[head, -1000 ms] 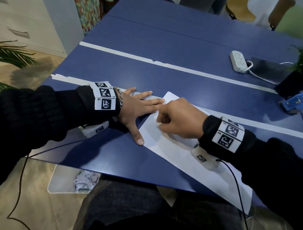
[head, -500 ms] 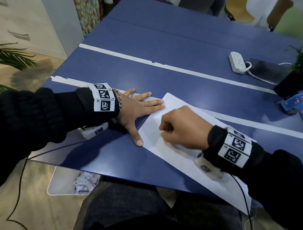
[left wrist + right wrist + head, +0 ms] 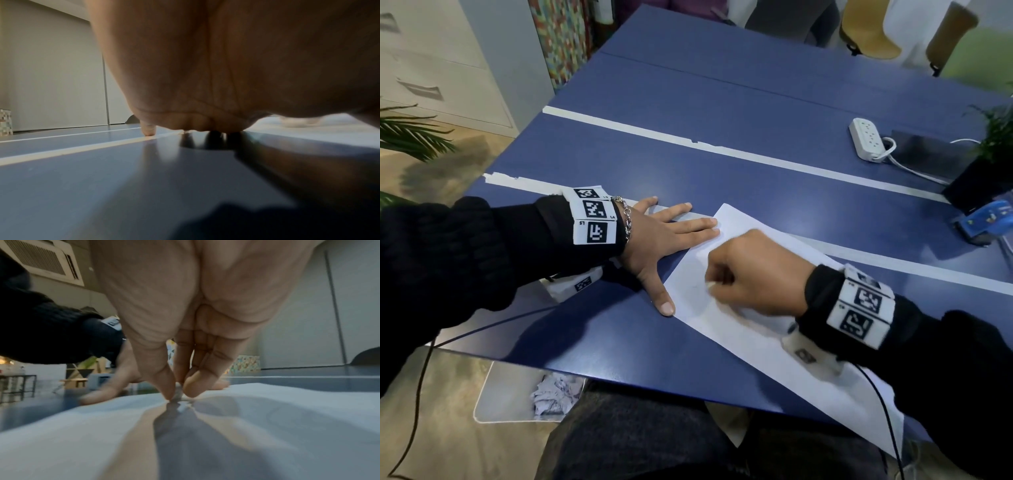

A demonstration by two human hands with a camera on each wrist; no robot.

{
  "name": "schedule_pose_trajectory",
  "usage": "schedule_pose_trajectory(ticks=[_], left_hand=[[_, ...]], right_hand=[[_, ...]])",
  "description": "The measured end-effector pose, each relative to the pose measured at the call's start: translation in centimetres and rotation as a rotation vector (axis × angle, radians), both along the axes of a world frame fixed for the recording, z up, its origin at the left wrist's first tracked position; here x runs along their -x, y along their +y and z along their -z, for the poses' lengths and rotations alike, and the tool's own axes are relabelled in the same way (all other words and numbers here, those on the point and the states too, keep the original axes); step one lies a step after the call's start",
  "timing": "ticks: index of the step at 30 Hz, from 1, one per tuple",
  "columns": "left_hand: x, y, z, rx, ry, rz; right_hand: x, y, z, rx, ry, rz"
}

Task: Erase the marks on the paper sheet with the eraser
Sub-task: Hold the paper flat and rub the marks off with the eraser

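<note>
Right hand (image 3: 753, 274) grip: pinched eraser (image 3: 178, 393)

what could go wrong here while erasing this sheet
The left hand pins only the far corner and left edge of the paper sheet, whose near end overhangs the table; hard strokes may crease or tear it. The right hand pinches a tiny eraser, barely visible in the grip, so it may slip out.

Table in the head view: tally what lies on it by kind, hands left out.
Paper sheet: 1
Eraser, in the right hand's grip: 1
Tape strips: 2
Power strip: 1
Dark flat slab, kind unclear: 1
Potted plant: 1
Blue object, kind unclear: 1
Total: 8
</note>
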State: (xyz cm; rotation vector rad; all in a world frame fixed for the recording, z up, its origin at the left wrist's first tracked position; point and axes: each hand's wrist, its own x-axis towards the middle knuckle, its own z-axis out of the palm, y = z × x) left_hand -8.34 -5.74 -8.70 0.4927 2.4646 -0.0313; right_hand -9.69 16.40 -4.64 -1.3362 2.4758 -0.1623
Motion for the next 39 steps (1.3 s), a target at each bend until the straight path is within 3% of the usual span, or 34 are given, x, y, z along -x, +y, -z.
schedule_pose_trajectory(ticks=[3,9,14,19,25,29,34,39], left_hand=[[0.0,-0.2,0.1,-0.003,0.003,0.008],[0.0,0.0,0.2,0.002,0.005,0.008],[-0.1,0.0,-0.1,-0.033,0.003,0.003],[-0.1,0.1,0.0,-0.024,0.013,-0.005],[-0.1,-0.1,0.1,-0.01,-0.001,-0.006],[-0.1,0.1,-0.1,0.003,0.007,0.0],[-0.1,0.0,-0.1,0.001,-0.011,-0.001],[-0.1,0.0,-0.1,0.009,-0.002,0.005]], right_hand=[[1.8,-0.4,-0.1,0.048,0.056,0.097],[-1.6,-1.6,0.0,-0.002,-0.024,-0.076],[1.4,-1.8,0.3,0.086,0.052,0.087],[-1.1,-1.8,0.2,0.035,-0.069,-0.051],[2.5,-0.6,0.4,0.099,0.049,0.143],[0.3,-0.2,0.7,0.043,-0.004,0.018],[2.5,0.0,0.7,0.116,0.048,0.134],[0.8,-0.1,0.6,0.042,0.009,-0.008]])
